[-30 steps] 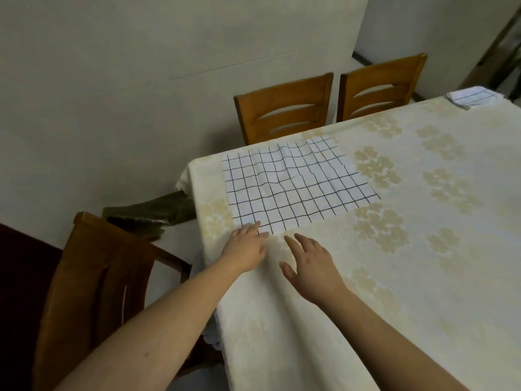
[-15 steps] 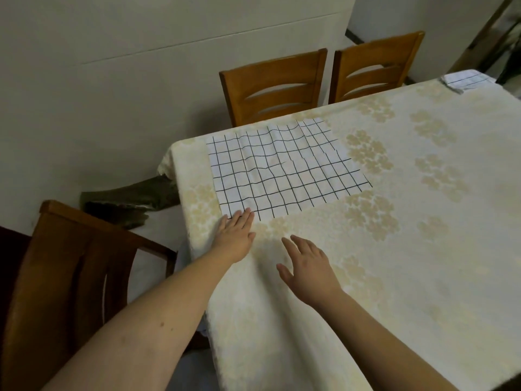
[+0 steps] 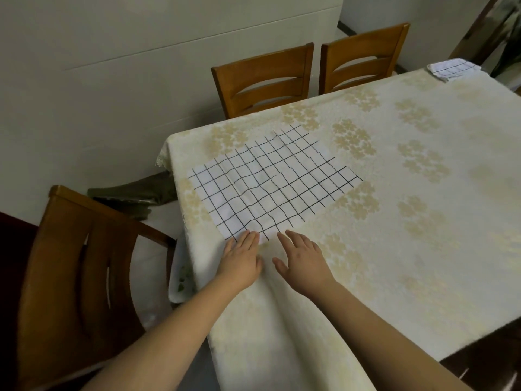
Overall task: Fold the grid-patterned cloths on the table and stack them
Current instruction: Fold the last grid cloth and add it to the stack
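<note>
So the big grid-patterned cloth is laid out flat on the tabletop, near the far-left corner, turned a bit diagonal so one corner points back at the person. It's mostly smooth, with a few soft ripples running through the middle.

Left hand is flat, palm down, fingers straight and pressed together, the tips sitting right on that near corner of the cloth. Right hand is just beside it, also palm down on the cream floral tablecloth, fingers loosely spread with the thumb out to the side. Its fingertips reach the cloth's near edge, but I honestly can't tell if they're touching it or just short of it. Neither hand is pinching anything.

Way over at the far right corner of the tabletop there's a folded grid cloth, well apart from the open one.

Two wooden chairs are tucked in along the far side, and another wooden chair sits at the left end by the person's left arm. Something dark green is lying past the table's left edge, can't make out what.
</note>
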Motion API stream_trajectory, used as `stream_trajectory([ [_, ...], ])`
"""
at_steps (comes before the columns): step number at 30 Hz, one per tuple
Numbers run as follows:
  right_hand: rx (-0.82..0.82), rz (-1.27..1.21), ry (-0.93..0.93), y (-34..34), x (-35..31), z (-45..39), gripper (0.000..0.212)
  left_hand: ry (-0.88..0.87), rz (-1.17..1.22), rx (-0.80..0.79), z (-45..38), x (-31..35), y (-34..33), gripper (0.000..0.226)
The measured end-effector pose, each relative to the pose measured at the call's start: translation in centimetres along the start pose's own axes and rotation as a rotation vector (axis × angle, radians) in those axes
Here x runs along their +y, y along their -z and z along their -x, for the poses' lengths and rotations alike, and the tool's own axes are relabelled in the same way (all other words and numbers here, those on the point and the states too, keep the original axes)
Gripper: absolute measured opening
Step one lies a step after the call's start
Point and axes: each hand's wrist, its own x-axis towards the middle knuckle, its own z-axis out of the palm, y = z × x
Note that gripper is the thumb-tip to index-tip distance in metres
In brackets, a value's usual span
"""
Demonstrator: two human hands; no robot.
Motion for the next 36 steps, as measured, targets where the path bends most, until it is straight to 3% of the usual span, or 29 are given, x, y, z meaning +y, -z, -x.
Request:
stream_trajectory([
  [6,-0.063,-0.007,-0.022,-1.8,2.9,4.5,0.061,0.050,0.062,-0.037,8.4,5.7,-4.0,0.066],
  [11,-0.055,-0.007,-0.083,-3.2,6.1,8.1,0.061,-0.069,0.143,0.003,15.0,11.7,-8.5,0.074],
  [15,-0.060,0.050,-0.070,-4.4,7.4,9.9,0.054,-0.228,0.137,-0.112,17.3,15.3,-9.9,0.072],
  [19,-0.071,0.073,-0.038,-5.4,8.4,10.5,0.051,-0.304,0.123,-0.124,16.1,14.8,-9.3,0.058],
  [23,-0.076,0.056,-0.025,-5.9,9.4,10.6,0.053,-0.343,0.090,0.018,13.4,11.8,-8.5,0.044],
  [25,-0.087,0.044,-0.014,-6.1,9.7,10.7,0.054,-0.308,0.152,0.110,12.0,10.6,-7.8,0.037],
  [31,-0.102,0.065,0.022,-7.4,9.7,10.7,0.062,0.137,0.317,0.184,7.7,8.7,-6.4,0.052],
  [36,-0.101,0.131,0.063,-8.5,9.5,11.7,0.064,0.030,0.069,0.095,4.4,8.0,-5.8,0.064],
])
